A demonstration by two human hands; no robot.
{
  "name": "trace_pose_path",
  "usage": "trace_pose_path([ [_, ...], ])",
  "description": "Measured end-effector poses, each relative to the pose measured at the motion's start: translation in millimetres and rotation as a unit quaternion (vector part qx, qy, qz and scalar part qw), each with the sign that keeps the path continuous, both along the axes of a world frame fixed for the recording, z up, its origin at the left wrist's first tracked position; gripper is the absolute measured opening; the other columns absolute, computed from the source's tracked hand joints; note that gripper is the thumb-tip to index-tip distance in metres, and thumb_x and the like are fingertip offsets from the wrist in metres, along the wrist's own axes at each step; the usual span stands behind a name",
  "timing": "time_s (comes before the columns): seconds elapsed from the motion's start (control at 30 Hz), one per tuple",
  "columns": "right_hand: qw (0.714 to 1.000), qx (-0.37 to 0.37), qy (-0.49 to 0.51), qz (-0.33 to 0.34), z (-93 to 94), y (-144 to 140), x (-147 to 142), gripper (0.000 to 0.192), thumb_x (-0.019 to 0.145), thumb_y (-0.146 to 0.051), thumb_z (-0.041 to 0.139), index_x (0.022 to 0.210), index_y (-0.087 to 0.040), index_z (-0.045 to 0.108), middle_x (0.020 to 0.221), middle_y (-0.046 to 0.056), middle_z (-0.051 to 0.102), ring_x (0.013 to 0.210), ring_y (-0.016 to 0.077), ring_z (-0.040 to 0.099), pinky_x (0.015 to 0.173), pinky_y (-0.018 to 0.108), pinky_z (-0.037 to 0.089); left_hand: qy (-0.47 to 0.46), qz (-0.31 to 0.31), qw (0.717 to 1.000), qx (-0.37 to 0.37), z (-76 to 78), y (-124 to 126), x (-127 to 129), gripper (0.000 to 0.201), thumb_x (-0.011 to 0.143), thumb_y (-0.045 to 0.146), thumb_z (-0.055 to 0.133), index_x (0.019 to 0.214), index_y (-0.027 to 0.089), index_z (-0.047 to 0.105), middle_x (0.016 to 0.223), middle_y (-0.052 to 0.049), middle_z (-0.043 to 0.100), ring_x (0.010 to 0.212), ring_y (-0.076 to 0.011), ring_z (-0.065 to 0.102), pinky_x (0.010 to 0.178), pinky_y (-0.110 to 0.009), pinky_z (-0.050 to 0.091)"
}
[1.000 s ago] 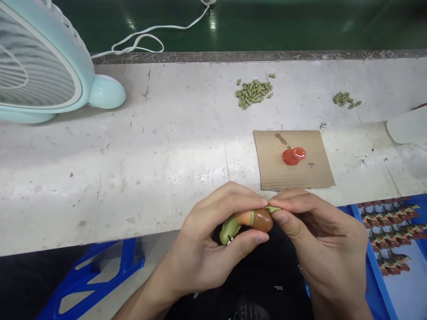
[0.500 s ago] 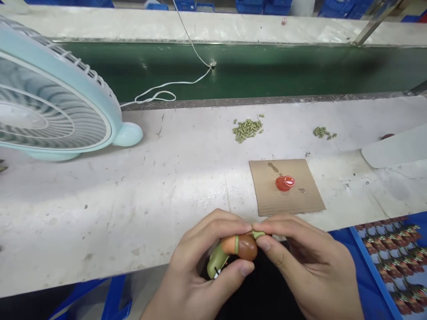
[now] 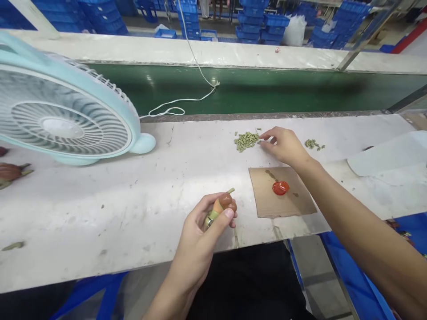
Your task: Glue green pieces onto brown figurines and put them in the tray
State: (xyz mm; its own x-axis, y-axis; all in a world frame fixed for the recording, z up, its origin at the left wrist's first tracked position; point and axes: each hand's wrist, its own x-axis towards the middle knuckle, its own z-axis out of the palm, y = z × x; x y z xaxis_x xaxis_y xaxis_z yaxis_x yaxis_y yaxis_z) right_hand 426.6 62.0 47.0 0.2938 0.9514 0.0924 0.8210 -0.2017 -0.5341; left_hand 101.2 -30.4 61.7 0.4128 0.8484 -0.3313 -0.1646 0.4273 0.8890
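Note:
My left hand (image 3: 200, 240) is closed around a small figurine (image 3: 225, 201) with a green body, an orange band and glossy brown rounded parts. A thin green piece sticks out of its top end, and my fingers hide much of the body. My right hand (image 3: 282, 144) reaches over the table to the right edge of a pile of small green pieces (image 3: 246, 141). Its thumb and forefinger are apart, with no piece clearly held between them. Below my right wrist, a glossy red cup-like object (image 3: 280, 188) sits on a cardboard square (image 3: 267, 206).
A light-blue fan (image 3: 133, 129) stands at the left, its white cable (image 3: 167, 111) running back. Brown-and-green figurine parts (image 3: 11, 173) lie at the left edge. A smaller green pile (image 3: 312, 143) lies to the right, near a white board (image 3: 390, 153). Blue crates (image 3: 248, 26) stand beyond.
My right hand has let go of the figurine's green piece and moved forward to the green pile. My left hand keeps the figurine, now a little higher. The view has tilted up.

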Motion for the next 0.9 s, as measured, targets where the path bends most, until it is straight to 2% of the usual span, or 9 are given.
trace_pose_path([
  [0.1,1.0,-0.001,0.002,0.007,-13.5,1.2,-0.1,0.017,0.098,-0.017,0.078,0.107,-0.017,0.093,0.114,0.015,0.083,0.097,0.0315,0.076,0.099,0.049,0.063,-0.021,-0.007,1.0,0.006,-1.8,-3.0,0.2,0.037,0.104,0.05,0.097,0.121,0.021,0.083,0.112,-0.007,0.072,0.101,-0.0183,0.065,0.087,-0.022,0.059],
  [0.2,1.0,0.0,0.005,0.013,-17.9,2.3,0.6,0.015,0.097,-0.018,0.077,0.102,-0.018,0.091,0.111,0.015,0.08,0.096,0.0311,0.074,0.096,0.048,0.061,-0.037,-0.019,0.999,0.01,-6.7,-4.0,0.9,0.033,0.107,0.047,0.095,0.122,0.021,0.082,0.112,-0.008,0.072,0.103,-0.0185,0.066,0.086,-0.022,0.06],
  [0.37,0.999,-0.018,0.02,0.026,-12.2,8.8,4.8,0.009,0.094,-0.012,0.078,0.089,-0.017,0.083,0.102,0.012,0.079,0.09,0.027,0.071,0.09,0.043,0.057,-0.08,-0.041,0.995,0.037,-17.4,-4.9,3.6,0.025,0.111,0.042,0.092,0.122,0.023,0.081,0.11,-0.007,0.072,0.096,-0.0161,0.067,0.081,-0.02,0.062],
  [0.47,0.999,-0.015,0.038,0.017,-1.2,-1.5,1.5,0.007,0.098,-0.013,0.077,0.094,-0.017,0.082,0.091,0.009,0.079,0.084,0.0251,0.072,0.08,0.039,0.055,-0.085,-0.053,0.993,0.058,-20.6,-6.1,4.3,0.023,0.112,0.039,0.091,0.126,0.025,0.08,0.11,-0.005,0.073,0.092,-0.0142,0.069,0.084,-0.02,0.064],
  [0.57,0.995,0.032,0.094,0.018,16.5,-30.0,-12.2,0.007,0.102,-0.022,0.078,0.101,-0.018,0.083,0.086,0.007,0.08,0.076,0.0228,0.074,0.07,0.036,0.057,-0.08,-0.057,0.993,0.07,-19.2,-7.3,4.3,0.025,0.112,0.039,0.092,0.127,0.024,0.08,0.107,-0.005,0.074,0.087,-0.0129,0.069,0.083,-0.02,0.064],
  [0.67,0.974,0.118,0.19,0.043,37.0,-73.7,-38.7,0.01,0.097,-0.032,0.09,0.096,-0.023,0.088,0.09,0.006,0.084,0.074,0.0213,0.075,0.065,0.032,0.061,-0.09,-0.06,0.993,0.047,-14.6,-7.5,4.9,0.024,0.114,0.04,0.089,0.126,0.023,0.077,0.108,-0.004,0.074,0.088,-0.0119,0.071,0.086,-0.02,0.063],
  [0.73,0.959,0.131,0.247,0.043,47.1,-105.9,-61.2,0.009,0.098,-0.035,0.093,0.095,-0.026,0.092,0.09,0.005,0.084,0.072,0.019,0.076,0.059,0.027,0.062,-0.115,-0.056,0.992,0.022,-12.0,-6.9,6.1,0.024,0.116,0.041,0.086,0.126,0.022,0.075,0.109,-0.004,0.073,0.094,-0.0132,0.071,0.086,-0.021,0.063],
  [0.83,0.936,0.115,0.33,0.046,50.3,-146.8,-93.6,0.003,0.104,-0.033,0.092,0.106,-0.034,0.095,0.1,0.001,0.087,0.082,0.0149,0.082,0.068,0.017,0.067,-0.166,-0.061,0.984,-0.021,-11.5,-5.8,8.0,0.021,0.116,0.036,0.087,0.126,0.022,0.074,0.11,-0.004,0.072,0.1,-0.0123,0.071,0.088,-0.019,0.063],
  [0.9,0.927,0.118,0.354,0.039,45.4,-164.0,-109.8,0.01,0.108,-0.029,0.089,0.11,-0.037,0.094,0.103,-0.002,0.087,0.087,0.0131,0.084,0.076,0.014,0.069,-0.187,-0.07,0.979,-0.041,-12.9,-5.5,8.6,0.02,0.114,0.031,0.089,0.126,0.023,0.075,0.114,-0.003,0.073,0.101,-0.0103,0.071,0.091,-0.018,0.063],
])
